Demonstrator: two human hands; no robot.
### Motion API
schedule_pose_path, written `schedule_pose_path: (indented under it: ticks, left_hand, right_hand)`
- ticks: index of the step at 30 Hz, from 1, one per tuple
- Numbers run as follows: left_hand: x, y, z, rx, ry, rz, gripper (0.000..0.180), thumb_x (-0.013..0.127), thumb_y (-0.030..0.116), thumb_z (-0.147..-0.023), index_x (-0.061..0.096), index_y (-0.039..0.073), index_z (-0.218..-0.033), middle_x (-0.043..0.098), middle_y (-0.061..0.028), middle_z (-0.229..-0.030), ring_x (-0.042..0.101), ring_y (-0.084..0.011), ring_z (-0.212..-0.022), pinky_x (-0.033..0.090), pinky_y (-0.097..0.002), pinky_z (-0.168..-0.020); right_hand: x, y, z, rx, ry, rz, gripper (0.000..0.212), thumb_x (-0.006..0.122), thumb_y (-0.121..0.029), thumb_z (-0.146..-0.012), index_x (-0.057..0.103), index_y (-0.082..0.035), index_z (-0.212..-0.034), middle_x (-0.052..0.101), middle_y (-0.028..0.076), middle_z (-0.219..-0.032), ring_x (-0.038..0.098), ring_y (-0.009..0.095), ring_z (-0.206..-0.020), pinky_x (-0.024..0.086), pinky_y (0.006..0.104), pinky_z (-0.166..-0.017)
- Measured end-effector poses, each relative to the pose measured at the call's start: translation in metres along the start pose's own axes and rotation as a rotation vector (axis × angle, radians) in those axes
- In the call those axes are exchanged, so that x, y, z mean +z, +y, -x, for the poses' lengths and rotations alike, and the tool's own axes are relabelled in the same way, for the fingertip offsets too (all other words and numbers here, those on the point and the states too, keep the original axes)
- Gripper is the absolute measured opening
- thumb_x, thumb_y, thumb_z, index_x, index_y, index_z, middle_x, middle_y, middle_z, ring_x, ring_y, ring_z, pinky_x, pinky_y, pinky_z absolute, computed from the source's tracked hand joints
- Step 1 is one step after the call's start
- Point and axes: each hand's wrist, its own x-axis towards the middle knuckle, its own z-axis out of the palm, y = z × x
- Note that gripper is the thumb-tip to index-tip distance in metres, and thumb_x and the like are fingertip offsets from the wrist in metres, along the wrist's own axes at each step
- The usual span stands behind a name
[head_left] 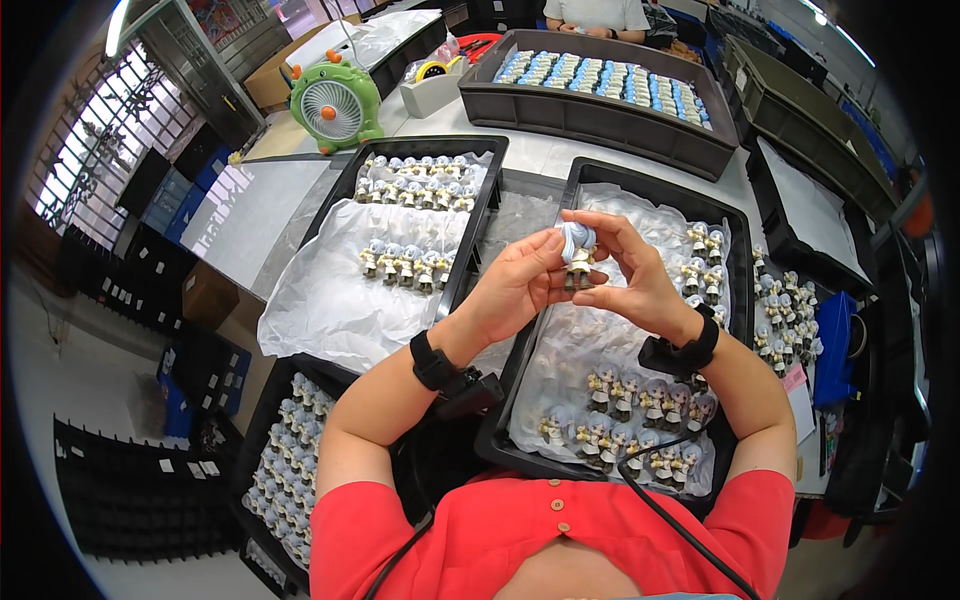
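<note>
A small figurine (pixel 578 256) with pale blue hair, a white outfit and dark legs is held upright between my two hands. My left hand (pixel 519 282) grips it from the left, thumb and fingers closed on its side. My right hand (pixel 637 272) curves round it from the right, fingertips at its head and thumb near its feet. Below my hands lies a black tray (pixel 742 300) lined with crinkled plastic sheet, with similar figurines (pixel 652 402) along its near and right sides. To the left, another black tray (pixel 497 165) bears several rows of figurines (pixel 405 262) on white sheet.
A large grey crate (pixel 600 118) of figurines stands at the back, near a green fan (pixel 335 103) and a tape dispenser (pixel 433 92). Loose figurines (pixel 787 315) lie at the right, by a blue bin (pixel 838 345). A full tray (pixel 285 470) sits lower left. Another person (pixel 597 15) is across the table.
</note>
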Motion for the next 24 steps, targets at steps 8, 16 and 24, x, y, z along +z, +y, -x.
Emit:
schedule_pose_path:
  ticks: [8,16,24]
  left_hand:
    - [-0.001,-0.003,0.0,-0.067,-0.036,0.096,0.044,0.043,0.028,-0.097,0.038,0.0,-0.131,0.053,-0.0147,-0.123,0.058,-0.0207,-0.107,0.048,-0.0347,-0.091]
    - [0.006,0.009,-0.001,0.066,0.125,0.02,0.04,0.06,0.019,-0.089,0.047,0.003,-0.124,0.059,-0.008,-0.111,0.06,-0.0168,-0.097,0.049,-0.0289,-0.082]
    - [-0.058,0.102,0.034,0.255,0.524,-0.953,0.045,0.07,0.013,-0.08,0.053,-0.001,-0.119,0.063,-0.008,-0.099,0.06,-0.0111,-0.085,0.049,-0.0236,-0.074]
  right_hand:
    - [0.0,-0.003,0.001,0.127,-0.003,-0.327,0.071,0.076,-0.011,-0.073,0.038,-0.007,-0.132,0.048,0.007,-0.128,0.049,0.013,-0.109,0.043,0.0272,-0.092]
    - [-0.001,0.004,-0.001,-0.002,0.04,0.047,0.075,0.074,-0.013,-0.073,0.036,-0.009,-0.137,0.044,0.008,-0.136,0.042,0.022,-0.126,0.034,0.0354,-0.102]
    - [-0.011,0.0,0.003,0.048,0.076,0.197,0.057,0.07,-0.015,-0.077,0.048,-0.009,-0.128,0.049,0.007,-0.132,0.044,0.021,-0.125,0.034,0.0366,-0.101]
